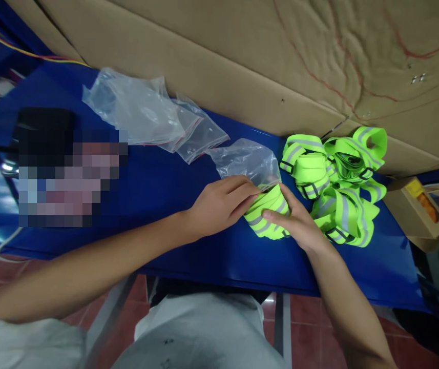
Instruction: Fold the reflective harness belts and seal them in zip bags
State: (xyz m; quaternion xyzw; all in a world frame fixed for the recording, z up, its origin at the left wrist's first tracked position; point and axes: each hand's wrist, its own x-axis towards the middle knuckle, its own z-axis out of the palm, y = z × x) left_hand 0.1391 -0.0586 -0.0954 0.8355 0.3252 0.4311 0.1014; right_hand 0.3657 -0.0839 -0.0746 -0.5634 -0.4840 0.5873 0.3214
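Observation:
A folded neon-green reflective strap bundle [268, 215] lies on the blue table [158, 184], its upper end at the mouth of a clear plastic bag [247, 160]. My left hand [219, 205] presses on the bundle's left side, fingers together and touching the bag's edge. From the other side my right hand [299, 221] grips the bundle, thumb laid across its front. A pile of similar green straps with grey stripes and black buckles [338, 179] sits just right of my hands.
More clear plastic bags [146, 110] lie at the table's back left. A cardboard sheet [280, 56] leans behind the table. A blurred patch covers the left of the table. A small cardboard box [415, 210] stands at the right edge. Red floor tiles show below.

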